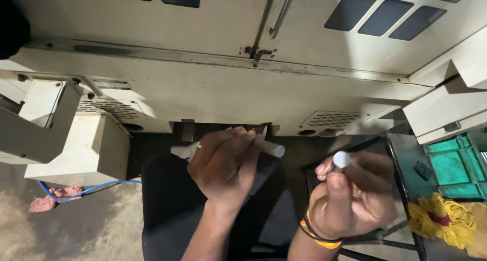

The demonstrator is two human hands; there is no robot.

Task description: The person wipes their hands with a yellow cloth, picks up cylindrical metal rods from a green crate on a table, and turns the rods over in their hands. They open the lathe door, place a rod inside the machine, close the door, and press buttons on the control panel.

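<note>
My left hand (223, 164) is closed around a short grey metal rod (271, 148); one end sticks out to the right of my fingers and another bit shows at the left. A ring sits on one finger. My right hand (355, 195) grips a second grey rod (342, 159), its round end pointing up between thumb and fingers. An orange band circles my right wrist. The two rod ends are a short way apart, not touching. Both hands hover in front of a large cream machine cabinet (213, 83).
The cabinet has a door handle (281, 12) and dark window panels at top right. A cream box (81, 149) and a blue hose (86, 190) lie at left over a stained floor. Green trays (454, 164) and a yellow rag (439, 218) sit at right on a dark metal frame.
</note>
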